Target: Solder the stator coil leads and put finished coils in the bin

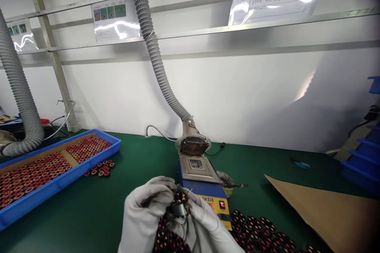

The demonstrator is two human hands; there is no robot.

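In white gloves, my left hand [147, 211] and my right hand [204, 217] meet at the bottom centre. Between their fingertips is a small round part [179, 202] with dark and copper-coloured windings and a shiny metal band at its lower side. Both hands are closed on it, and the fingers partly hide it. Beneath my hands lie several dark round pieces [166, 240] with red and copper-coloured segments. Just beyond stands a blue and yellow benchtop unit [204, 189] with a square metal top plate.
A funnel hood [193, 144] on a grey flexible duct [154, 47] hangs over the unit. At left, a blue tray [59, 182] holds rows of red and tan rings, with loose ones beside it. More dark pieces [261, 233] and brown cardboard [326, 209] lie right.
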